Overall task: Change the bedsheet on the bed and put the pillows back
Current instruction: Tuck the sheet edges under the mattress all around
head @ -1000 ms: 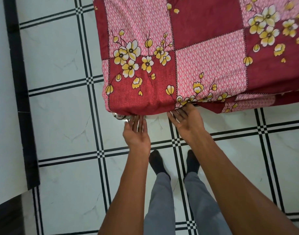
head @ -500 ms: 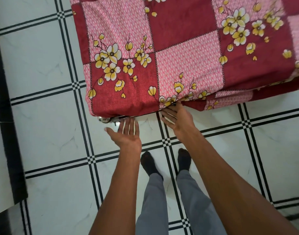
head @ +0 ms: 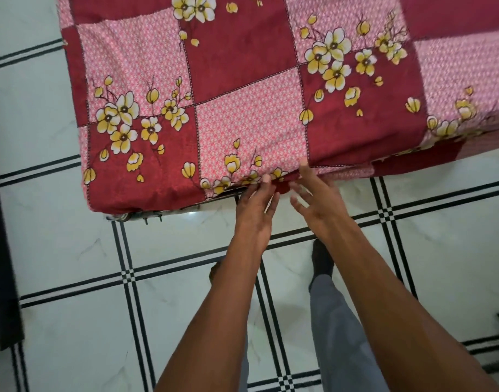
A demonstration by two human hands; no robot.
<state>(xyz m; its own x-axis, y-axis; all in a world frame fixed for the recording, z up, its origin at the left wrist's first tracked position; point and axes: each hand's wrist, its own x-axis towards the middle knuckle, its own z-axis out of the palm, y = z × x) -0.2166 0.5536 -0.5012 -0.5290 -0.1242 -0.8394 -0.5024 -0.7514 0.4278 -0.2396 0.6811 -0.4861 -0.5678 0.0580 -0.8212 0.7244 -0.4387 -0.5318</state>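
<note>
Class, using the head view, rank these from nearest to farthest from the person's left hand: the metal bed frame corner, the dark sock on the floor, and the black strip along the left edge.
From the left hand:
1. Dark sock, below and right, on the floor.
2. Metal bed frame corner, left, under the bedsheet.
3. Black strip, far left edge.

Bright, even light; a glare patch on the glossy white marble floor tiles; motion blur softens frame edges.
</note>
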